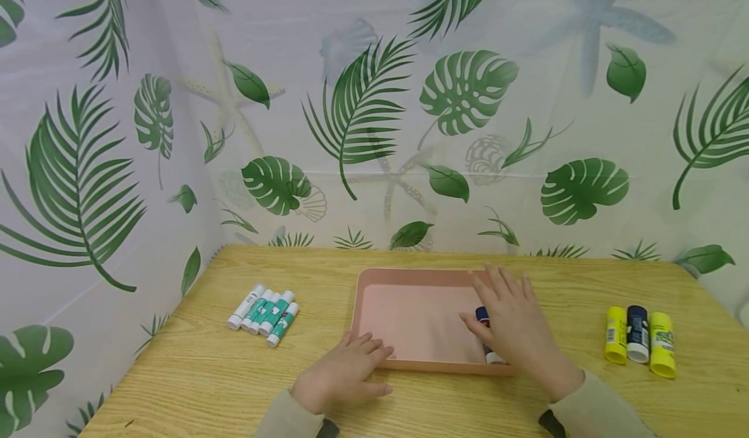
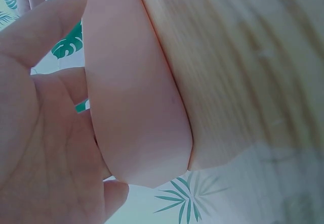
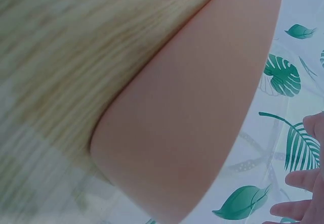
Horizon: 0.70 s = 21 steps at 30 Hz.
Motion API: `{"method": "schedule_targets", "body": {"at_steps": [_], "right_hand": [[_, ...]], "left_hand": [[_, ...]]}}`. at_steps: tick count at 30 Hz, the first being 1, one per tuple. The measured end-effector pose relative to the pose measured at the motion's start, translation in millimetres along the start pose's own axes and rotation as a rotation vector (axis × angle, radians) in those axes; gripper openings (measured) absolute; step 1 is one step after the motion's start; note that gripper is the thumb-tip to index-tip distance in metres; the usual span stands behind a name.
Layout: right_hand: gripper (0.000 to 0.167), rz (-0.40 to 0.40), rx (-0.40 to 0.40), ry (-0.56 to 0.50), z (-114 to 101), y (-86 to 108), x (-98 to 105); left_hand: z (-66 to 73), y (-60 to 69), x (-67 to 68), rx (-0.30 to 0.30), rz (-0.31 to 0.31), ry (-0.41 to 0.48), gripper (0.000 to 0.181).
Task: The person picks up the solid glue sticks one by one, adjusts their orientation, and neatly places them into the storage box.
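Observation:
A shallow pink tray [image 1: 421, 365] lies on the wooden table. My left hand [image 1: 345, 373] rests at its front left corner, fingers spread over the rim; in the left wrist view the palm [image 2: 50, 133] is beside the tray wall [image 2: 131, 92]. Over the right part of the tray is my right hand [image 1: 521, 331], fingers extended and holding nothing visible. Partly hidden behind it, a dark blue and white glue stick [image 1: 494, 358] lies in the tray. In the right wrist view, fingertips [image 3: 304, 181] show beyond the tray wall [image 3: 177, 97].
Several white and green glue sticks [image 1: 276, 313] lie grouped on the table left of the tray. On the right are two yellow glue sticks [image 1: 616, 334] with a dark blue one [image 1: 637, 334] between them. A leaf-patterned cloth [image 1: 374, 132] hangs behind the table.

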State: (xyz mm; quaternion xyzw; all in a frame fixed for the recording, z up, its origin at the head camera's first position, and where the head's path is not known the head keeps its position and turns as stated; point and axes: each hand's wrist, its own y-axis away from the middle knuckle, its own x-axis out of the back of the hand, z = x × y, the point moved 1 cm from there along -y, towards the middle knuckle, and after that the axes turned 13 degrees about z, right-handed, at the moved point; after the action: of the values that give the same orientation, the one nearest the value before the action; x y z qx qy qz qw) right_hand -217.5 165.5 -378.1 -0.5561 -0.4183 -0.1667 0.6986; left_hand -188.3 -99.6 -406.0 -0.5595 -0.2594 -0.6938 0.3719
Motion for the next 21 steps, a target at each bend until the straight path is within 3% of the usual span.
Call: {"method": "schedule_targets", "body": {"at_steps": [9, 16, 21], "right_hand": [[0.068, 0.001, -0.013, 0.025, 12, 4.3, 6], [0.066, -0.073, -0.055, 0.082, 23, 9.6, 14], [0.065, -0.071, -0.080, 0.092, 34, 16.0, 17]], "left_hand": [[0.4, -0.4, 0.1, 0.001, -0.005, 0.004, 0.060], [-1.2, -0.3, -1.2, -0.003, -0.004, 0.005, 0.061], [-1.8, -0.7, -1.9, -0.010, 0.001, 0.004, 0.060]]}}
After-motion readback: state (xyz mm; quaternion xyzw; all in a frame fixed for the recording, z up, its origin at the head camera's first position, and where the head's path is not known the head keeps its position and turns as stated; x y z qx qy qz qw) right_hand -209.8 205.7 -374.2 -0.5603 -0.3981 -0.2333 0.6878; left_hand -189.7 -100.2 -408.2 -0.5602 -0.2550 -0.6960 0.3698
